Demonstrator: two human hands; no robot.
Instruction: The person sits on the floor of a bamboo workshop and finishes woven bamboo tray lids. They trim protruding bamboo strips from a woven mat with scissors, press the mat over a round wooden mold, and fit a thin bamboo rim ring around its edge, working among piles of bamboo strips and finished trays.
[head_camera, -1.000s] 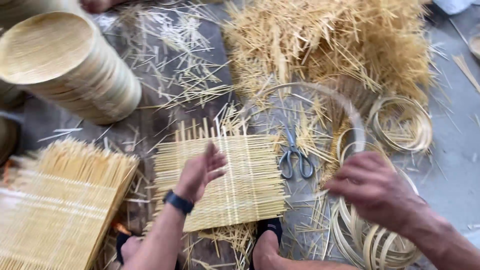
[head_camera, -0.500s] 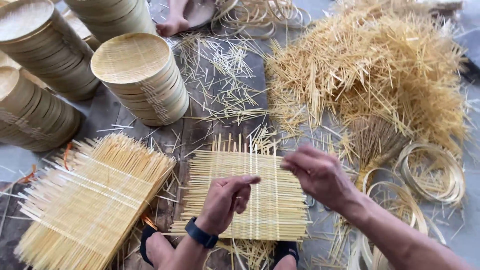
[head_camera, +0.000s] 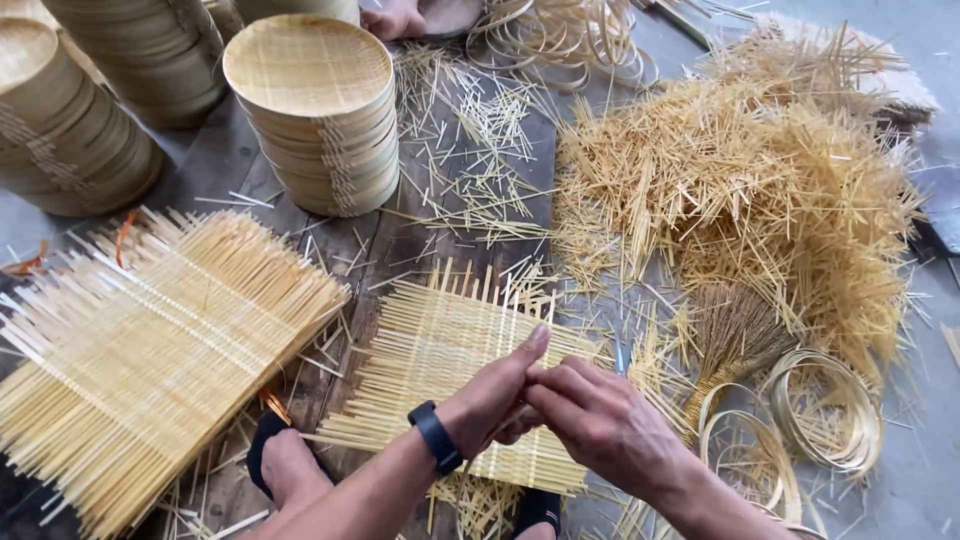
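— Starting nearest: what are the hands doing?
— The left hand (head_camera: 495, 395) and right hand (head_camera: 590, 420) meet over the near edge of the woven bamboo mat (head_camera: 450, 350), fingers pinched together; whether a strip sits between them I cannot tell.
— Where does the mat lie?
— Flat on the dark wooden board (head_camera: 400, 240), above the sandalled foot (head_camera: 285, 465).
— And around it?
— A stack of finished mats (head_camera: 140, 350) to the left, bamboo hoops (head_camera: 825, 410) to the right; farther off, a stack of round trays (head_camera: 315, 110) and a heap of loose bamboo sticks (head_camera: 760, 190)
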